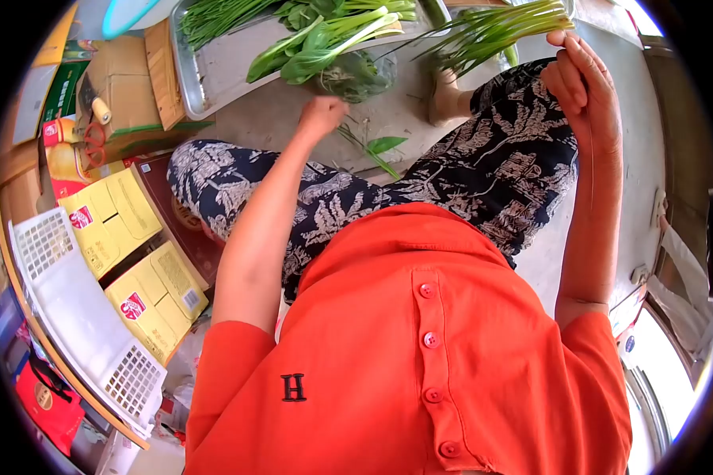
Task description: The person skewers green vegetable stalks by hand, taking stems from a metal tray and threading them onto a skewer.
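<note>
My left hand (322, 117) is closed in a fist between the knees, just below a clear bag of greens (358, 77). Thin stems and a loose leaf (387, 144) are close beside its fingers; what it grips is hidden. At the upper right, my right hand (585, 83) pinches at the pale root end of a bunch of long green stalks (495, 36), whose tips point left. A thin strand hangs below this hand. Ahead, a metal tray (238, 77) holds thin green stalks (222, 20) and leafy greens (325, 47).
To the left are a cardboard box (127, 87), a knife with a pale handle (101, 109), red-handled scissors (94, 144), yellow boxes (115, 218) and a white plastic basket (79, 297). White fabric (685, 273) hangs at the right.
</note>
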`<action>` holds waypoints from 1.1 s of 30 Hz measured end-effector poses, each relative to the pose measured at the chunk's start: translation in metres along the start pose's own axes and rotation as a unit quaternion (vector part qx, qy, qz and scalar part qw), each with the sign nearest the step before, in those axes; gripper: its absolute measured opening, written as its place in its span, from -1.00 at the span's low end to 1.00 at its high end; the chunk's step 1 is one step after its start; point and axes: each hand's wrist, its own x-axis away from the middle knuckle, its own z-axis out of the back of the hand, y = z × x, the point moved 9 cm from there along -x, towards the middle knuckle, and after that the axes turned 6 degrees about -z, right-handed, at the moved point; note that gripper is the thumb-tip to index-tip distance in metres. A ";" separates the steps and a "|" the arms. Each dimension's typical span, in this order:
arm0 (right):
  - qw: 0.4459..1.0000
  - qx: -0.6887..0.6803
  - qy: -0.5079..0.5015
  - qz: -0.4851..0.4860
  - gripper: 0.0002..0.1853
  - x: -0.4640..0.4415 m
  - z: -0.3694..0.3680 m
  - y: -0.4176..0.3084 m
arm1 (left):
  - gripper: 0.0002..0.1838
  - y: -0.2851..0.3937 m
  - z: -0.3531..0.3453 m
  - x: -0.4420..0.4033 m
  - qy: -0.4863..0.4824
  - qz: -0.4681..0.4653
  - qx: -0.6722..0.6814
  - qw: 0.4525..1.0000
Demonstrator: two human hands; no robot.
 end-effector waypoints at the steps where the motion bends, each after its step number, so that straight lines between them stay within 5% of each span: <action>1: 1.000 -0.016 0.010 0.003 -0.69 0.005 0.002 -0.001 | -0.74 -0.030 -0.020 0.002 -0.018 0.016 -0.088 0.996; 5: 0.996 -0.085 0.025 0.001 -0.68 -0.013 0.031 0.020 | -0.80 -0.081 -0.082 -0.002 -0.147 0.039 -0.203 0.967; 11: 0.993 -0.119 0.001 -0.007 -0.67 -0.020 0.022 0.015 | -0.78 -0.047 -0.124 -0.005 -0.167 -0.028 -0.264 0.949; 13: 0.992 -0.127 -0.005 -0.011 -0.66 -0.023 0.015 0.013 | -0.75 -0.034 -0.151 0.002 -0.230 -0.142 -0.293 0.917; 19: 0.991 -0.131 -0.019 -0.007 -0.68 -0.030 -0.001 0.005 | -0.82 -0.016 -0.214 0.020 -0.386 -0.153 -0.317 0.853; 29: 0.994 -0.107 -0.021 -0.017 -0.73 -0.037 -0.015 0.002 | -0.81 -0.039 -0.244 0.023 -0.426 -0.084 -0.293 0.852; 33: 0.995 -0.096 0.024 -0.024 -0.72 -0.036 -0.012 0.002 | -0.81 0.001 -0.208 0.017 -0.316 -0.150 -0.253 0.902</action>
